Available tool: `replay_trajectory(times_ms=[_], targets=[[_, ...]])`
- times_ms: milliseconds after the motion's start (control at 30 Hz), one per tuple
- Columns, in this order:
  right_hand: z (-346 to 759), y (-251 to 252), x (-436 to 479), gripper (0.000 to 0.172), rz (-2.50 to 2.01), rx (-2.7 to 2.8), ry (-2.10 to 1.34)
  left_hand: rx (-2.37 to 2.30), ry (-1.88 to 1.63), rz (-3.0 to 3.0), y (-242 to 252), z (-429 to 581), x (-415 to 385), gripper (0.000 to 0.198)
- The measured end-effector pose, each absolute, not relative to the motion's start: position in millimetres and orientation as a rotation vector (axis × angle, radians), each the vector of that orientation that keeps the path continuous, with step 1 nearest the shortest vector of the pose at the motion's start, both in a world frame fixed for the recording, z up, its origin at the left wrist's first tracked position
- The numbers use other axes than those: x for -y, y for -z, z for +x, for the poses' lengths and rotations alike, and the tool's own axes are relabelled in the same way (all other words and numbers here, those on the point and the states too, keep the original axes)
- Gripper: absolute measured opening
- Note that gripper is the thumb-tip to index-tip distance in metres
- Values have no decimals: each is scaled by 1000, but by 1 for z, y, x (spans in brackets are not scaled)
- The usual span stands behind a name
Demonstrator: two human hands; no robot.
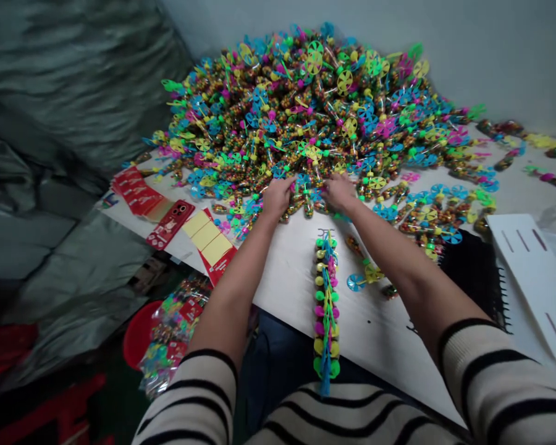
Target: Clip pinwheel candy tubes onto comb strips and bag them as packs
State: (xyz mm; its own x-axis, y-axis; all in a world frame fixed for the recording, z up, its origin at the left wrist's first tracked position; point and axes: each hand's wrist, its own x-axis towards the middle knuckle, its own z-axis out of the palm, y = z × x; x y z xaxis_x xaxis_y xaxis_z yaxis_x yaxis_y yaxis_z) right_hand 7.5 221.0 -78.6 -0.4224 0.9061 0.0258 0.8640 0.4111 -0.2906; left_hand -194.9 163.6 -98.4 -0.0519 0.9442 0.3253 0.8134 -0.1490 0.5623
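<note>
A large heap of candy-filled plastic toys [296,117] with colourful fan wheels covers the back of the table. At its front edge, my left hand [277,198] has its fingers closed in a pinch at a pink part of one toy. My right hand [340,193] reaches into the same edge a little to the right, fingers curled down among the toys; what they grip is hidden. One toy bottle [308,207] lies between the hands. Nearer my body, a long row of toys [327,309], with paired coloured caps and blue and yellow strands along its middle, sticks out over the table's front edge.
On the left lie fanned red cards [136,191], a red-cased phone [171,224] and yellow labels [208,238]. Black toothed strips [475,272] and a slotted white board [532,272] are at right. Below left, packed bags [176,334] fill a red basin [136,334].
</note>
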Motion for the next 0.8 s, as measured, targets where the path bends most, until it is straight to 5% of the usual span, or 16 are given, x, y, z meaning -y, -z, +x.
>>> replay_trajectory(times_ms=[200, 300, 600, 800], targets=[[43, 73, -213, 21, -1663, 2461, -732, -1819, -1317, 1738, 89, -186, -96, 15], [52, 61, -216, 20, -1645, 2502, -565, -1732, -1306, 1615, 94, -173, -69, 19], [-25, 69, -229, 44, -1791, 2028, -675, -1628, -1345, 1379, 104, -136, -44, 21], [7, 73, -225, 20, -1627, 1943, -981, -1548, -1304, 1377, 107, -135, -40, 21]])
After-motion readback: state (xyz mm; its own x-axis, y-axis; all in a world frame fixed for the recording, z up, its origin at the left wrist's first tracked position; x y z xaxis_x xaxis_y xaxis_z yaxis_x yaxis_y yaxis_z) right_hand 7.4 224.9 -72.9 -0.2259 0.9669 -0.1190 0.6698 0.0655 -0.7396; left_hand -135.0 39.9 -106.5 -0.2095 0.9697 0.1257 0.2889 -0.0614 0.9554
